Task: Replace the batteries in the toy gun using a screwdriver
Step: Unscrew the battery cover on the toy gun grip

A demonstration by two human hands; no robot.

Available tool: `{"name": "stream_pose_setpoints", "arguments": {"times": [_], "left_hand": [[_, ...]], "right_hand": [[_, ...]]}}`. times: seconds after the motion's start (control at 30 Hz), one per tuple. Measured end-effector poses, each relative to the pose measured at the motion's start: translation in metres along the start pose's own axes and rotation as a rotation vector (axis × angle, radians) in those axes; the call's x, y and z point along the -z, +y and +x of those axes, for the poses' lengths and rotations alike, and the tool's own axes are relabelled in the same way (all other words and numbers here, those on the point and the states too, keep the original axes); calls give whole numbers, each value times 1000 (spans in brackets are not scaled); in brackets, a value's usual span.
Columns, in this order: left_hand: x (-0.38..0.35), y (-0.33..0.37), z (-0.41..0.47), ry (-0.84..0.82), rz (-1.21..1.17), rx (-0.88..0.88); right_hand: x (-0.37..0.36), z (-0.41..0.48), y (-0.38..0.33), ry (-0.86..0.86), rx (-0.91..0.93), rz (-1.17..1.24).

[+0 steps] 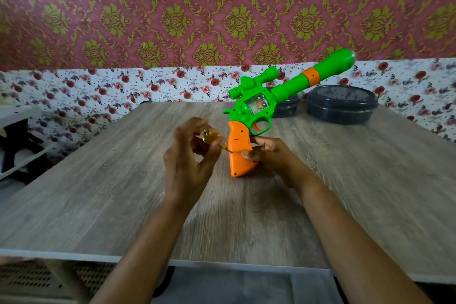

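Observation:
A green toy gun (274, 95) with an orange grip (238, 153) stands on its grip butt on the wooden table (98, 192), its barrel slanting up to the right. My right hand (274, 155) holds the orange grip from the right, thumb across its side. My left hand (190, 155) pinches a small screwdriver (212, 138) with a clear yellow handle. Its tip touches the left side of the grip, at about mid height.
Two dark round lidded containers stand at the table's back right, the larger (343, 103) and the smaller (286, 106) behind the gun. A floral-papered wall runs along the far edge. A white rack (17, 136) stands off the table's left side.

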State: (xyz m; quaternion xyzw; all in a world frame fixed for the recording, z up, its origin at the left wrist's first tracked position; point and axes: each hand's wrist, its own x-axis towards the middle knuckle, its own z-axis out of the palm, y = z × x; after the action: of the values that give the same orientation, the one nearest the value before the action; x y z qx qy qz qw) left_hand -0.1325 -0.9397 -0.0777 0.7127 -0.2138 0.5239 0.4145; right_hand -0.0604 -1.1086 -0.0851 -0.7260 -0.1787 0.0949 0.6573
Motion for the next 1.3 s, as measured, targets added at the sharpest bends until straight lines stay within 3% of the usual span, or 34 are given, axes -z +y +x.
{"name": "stream_pose_setpoints", "arguments": {"times": [0.3,0.73,1.03,1.3], "left_hand": [[2,0,2,-24,60,-95],[3,2,2,47,-12,46],[2,1,2,-52,15,-54],[4,-3,2,3,74,-55]], "right_hand": [[0,2,2,-2,-25,7],[2,1,1,-12,-39,25],[2,2,2,-17,-27,29],[1,3,3,-5,-17,-8]]}}
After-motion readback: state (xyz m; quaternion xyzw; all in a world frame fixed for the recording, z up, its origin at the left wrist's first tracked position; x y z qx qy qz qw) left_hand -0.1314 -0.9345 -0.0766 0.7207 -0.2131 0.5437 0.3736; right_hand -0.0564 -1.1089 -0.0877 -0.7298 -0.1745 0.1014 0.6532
